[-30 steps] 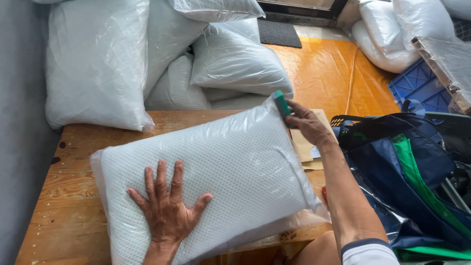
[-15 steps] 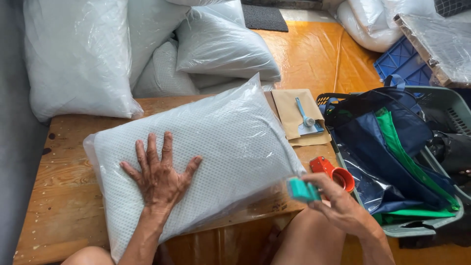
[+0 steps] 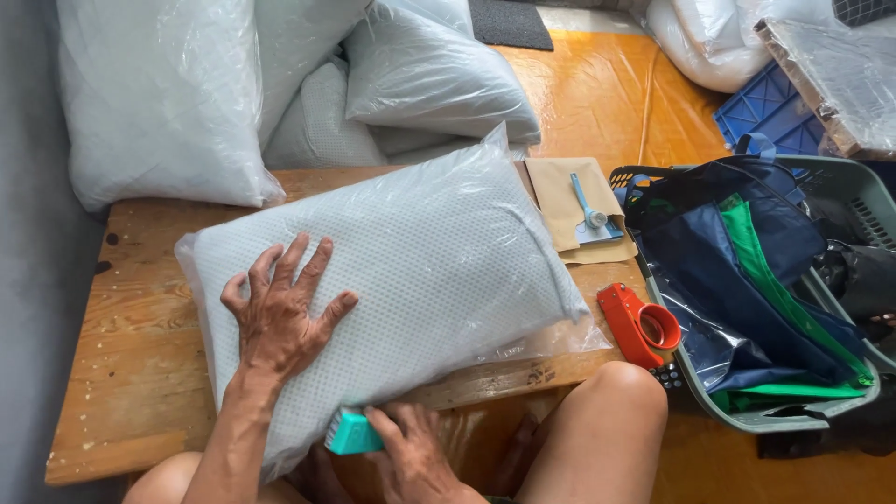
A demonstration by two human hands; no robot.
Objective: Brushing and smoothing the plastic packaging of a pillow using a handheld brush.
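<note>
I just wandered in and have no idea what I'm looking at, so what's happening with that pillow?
A person presses the left hand flat on a white dotted pillow in a clear plastic bag lying on a worn wooden table. The right hand holds a small teal plastic tool against the bag's near edge. A red tape dispenser sits at the table's right edge, beside a grey basket of dark bags.

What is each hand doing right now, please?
Left hand: open, fingers spread flat on the bagged pillow.
Right hand: closed, holding a small teal tool at the pillow's near edge.
</note>
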